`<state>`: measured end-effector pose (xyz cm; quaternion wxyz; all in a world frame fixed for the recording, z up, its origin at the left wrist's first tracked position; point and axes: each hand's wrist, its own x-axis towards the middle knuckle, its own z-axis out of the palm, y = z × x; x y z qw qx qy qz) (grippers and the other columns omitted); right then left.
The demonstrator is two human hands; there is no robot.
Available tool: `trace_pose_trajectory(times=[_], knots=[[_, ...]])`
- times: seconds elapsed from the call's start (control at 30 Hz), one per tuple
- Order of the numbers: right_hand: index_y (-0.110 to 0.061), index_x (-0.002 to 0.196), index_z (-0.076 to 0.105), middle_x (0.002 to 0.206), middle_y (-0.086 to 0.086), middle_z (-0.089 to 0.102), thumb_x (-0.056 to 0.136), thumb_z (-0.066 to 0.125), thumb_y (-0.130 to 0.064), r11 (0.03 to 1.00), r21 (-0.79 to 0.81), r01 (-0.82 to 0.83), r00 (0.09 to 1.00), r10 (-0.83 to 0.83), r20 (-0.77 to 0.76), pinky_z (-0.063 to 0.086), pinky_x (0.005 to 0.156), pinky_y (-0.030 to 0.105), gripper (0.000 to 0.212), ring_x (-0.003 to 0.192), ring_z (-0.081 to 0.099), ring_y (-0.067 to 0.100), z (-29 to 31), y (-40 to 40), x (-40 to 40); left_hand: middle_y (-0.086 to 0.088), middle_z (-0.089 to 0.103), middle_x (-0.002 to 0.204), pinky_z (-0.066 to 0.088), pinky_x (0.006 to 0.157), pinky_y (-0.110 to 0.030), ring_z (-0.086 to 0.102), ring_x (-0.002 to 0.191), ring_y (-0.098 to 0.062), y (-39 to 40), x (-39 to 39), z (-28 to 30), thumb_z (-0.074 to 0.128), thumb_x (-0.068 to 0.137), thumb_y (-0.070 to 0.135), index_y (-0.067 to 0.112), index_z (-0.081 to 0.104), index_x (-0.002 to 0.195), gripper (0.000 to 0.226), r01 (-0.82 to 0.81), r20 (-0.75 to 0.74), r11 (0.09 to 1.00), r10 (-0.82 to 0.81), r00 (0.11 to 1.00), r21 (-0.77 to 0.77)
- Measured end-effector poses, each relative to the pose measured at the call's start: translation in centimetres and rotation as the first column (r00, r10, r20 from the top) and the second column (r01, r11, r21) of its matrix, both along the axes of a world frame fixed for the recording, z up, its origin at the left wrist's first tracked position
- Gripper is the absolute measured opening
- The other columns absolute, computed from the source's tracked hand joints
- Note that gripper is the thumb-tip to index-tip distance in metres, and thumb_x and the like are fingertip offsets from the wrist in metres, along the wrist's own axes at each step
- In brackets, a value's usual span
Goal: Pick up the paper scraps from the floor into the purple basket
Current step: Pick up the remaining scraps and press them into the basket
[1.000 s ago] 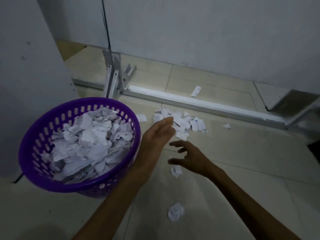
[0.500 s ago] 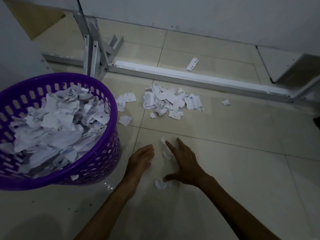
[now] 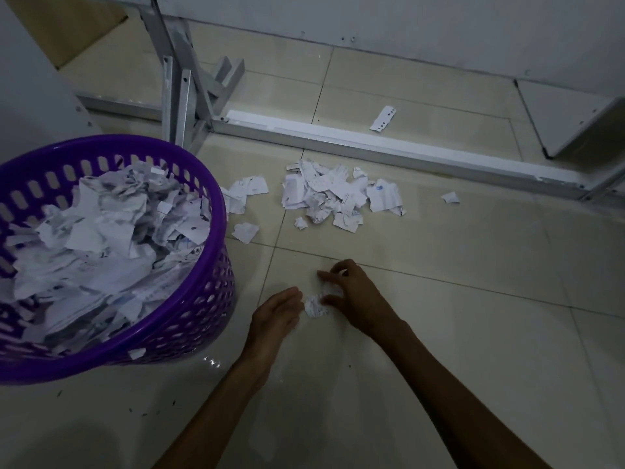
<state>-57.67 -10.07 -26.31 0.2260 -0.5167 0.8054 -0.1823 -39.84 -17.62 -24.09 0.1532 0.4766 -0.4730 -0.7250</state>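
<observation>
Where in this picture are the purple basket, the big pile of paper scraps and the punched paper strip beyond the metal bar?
purple basket (image 3: 221, 211): head view, right rim.
pile of paper scraps (image 3: 333, 192): head view, pile's middle.
punched paper strip (image 3: 384, 119): head view, strip's middle.

Basket (image 3: 203, 299) sits to my left stuffed with scraps, loose pile (image 3: 338, 198) ahead on the floor, one crumpled bit (image 3: 314, 306) between my hands.
</observation>
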Motion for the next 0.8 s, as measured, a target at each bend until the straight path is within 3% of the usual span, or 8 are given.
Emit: trace_pose_trajectory(times=[0.1,0.17,0.3,0.37,0.47,0.57,0.67,0.8], knots=[[-0.014,0.128,0.066,0.124,0.008,0.056,0.09,0.068,-0.024,0.993,-0.079,0.091,0.996,-0.09,0.014,0.031,0.087,0.017,0.039,0.117,0.049,0.022,-0.1,0.0,1.0,0.009,0.066,0.111,0.051,0.082,-0.011,0.062,0.099,0.004,0.9,-0.1,-0.2,0.064,0.089,0.0,0.016,0.062,0.121,0.036,0.027,0.017,0.997,-0.026,1.0,-0.077],[-0.012,0.12,0.07,0.118,0.008,0.063,0.091,0.067,-0.018,0.986,-0.127,0.109,0.993,-0.114,-0.03,0.034,0.084,0.019,0.03,0.112,0.053,0.024,-0.5,0.3,1.9,0.011,0.065,0.109,0.05,0.073,-0.008,0.062,0.096,0.007,1.3,-0.3,-0.3,0.063,0.088,-0.003,0.015,0.061,0.124,0.04,0.039,0.028,0.996,-0.037,0.999,-0.079],[-0.012,0.105,0.076,0.103,0.008,0.071,0.086,0.071,-0.012,0.976,-0.2,0.085,0.99,-0.106,-0.095,0.049,0.079,0.031,0.019,0.096,0.061,0.026,-1.3,0.9,3.0,0.004,0.062,0.121,0.047,0.072,-0.003,0.057,0.095,0.009,2.1,-0.5,-0.8,0.062,0.091,0.004,0.011,0.056,0.132,0.042,0.061,0.07,0.99,-0.053,0.996,-0.125],[-0.013,0.097,0.078,0.098,0.006,0.073,0.083,0.073,-0.009,0.971,-0.214,0.104,0.99,-0.121,-0.067,0.053,0.08,0.034,0.015,0.09,0.064,0.024,-1.1,0.7,2.8,0.01,0.062,0.114,0.044,0.068,0.0,0.055,0.089,0.011,2.7,-0.7,-0.9,0.062,0.093,0.012,0.016,0.055,0.131,0.039,0.045,0.091,0.989,-0.032,0.995,-0.143],[-0.014,0.091,0.08,0.092,0.004,0.076,0.081,0.073,-0.004,0.967,-0.224,0.121,0.992,-0.129,-0.019,0.056,0.082,0.033,0.016,0.084,0.068,0.02,-0.7,0.1,2.5,0.009,0.061,0.113,0.049,0.075,-0.006,0.057,0.088,0.004,3.3,-1.0,-0.5,0.06,0.094,0.012,0.012,0.057,0.13,0.035,-0.022,0.062,0.996,0.028,0.998,-0.089],[-0.012,0.093,0.079,0.093,0.004,0.076,0.083,0.067,-0.002,0.966,-0.204,0.159,0.987,-0.159,0.015,0.048,0.08,0.022,0.018,0.085,0.068,0.018,-0.4,0.0,2.9,0.003,0.06,0.118,0.049,0.099,-0.029,0.059,0.109,-0.015,3.4,-1.2,-0.3,0.056,0.095,0.005,0.002,0.054,0.134,0.039,-0.069,0.011,0.997,0.069,0.998,0.027],[-0.009,0.091,0.078,0.091,0.002,0.076,0.085,0.067,-0.004,0.948,-0.201,0.245,0.966,-0.221,0.135,0.051,0.08,0.022,0.013,0.084,0.068,0.015,-0.1,0.4,3.4,0.004,0.062,0.109,0.048,0.092,-0.025,0.058,0.104,-0.012,3.4,-1.5,0.5,0.054,0.097,0.005,0.002,0.055,0.132,0.036,-0.087,-0.038,0.99,0.092,0.995,0.11],[-0.012,0.09,0.076,0.087,-0.008,0.071,0.088,0.068,-0.007,0.91,-0.149,0.386,0.899,-0.335,0.283,0.041,0.074,0.001,0.011,0.079,0.06,0.0,0.2,0.8,3.7,0.003,0.067,0.109,0.053,0.085,-0.021,0.064,0.101,-0.011,3.2,-1.6,0.5,0.061,0.093,0.008,0.008,0.059,0.129,0.037,-0.124,-0.067,0.978,0.137,0.988,0.168]])
